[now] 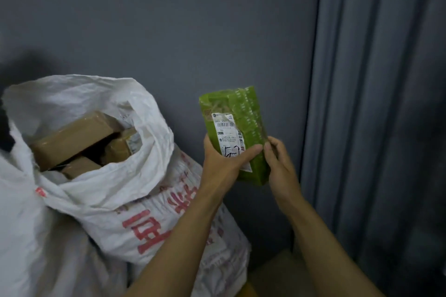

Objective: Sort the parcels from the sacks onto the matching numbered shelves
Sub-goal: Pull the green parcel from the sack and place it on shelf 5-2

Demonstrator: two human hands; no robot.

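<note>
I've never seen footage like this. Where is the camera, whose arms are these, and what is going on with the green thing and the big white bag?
There is no machine here. These are a person's two bare arms, filmed by one wide camera worn on the head, looking forward and down. The left hand holds a green parcel upright, with its thumb lying across the white shipping label. The right hand pinches the parcel's right edge. The label carries barcodes and a handwritten black mark that is too blurred to read with certainty. To the left stands an open white sack with red printing, and taped brown boxes show inside its mouth. Behind everything is a grey wall, with a grey curtain on the right. No shelves are in view.
</note>
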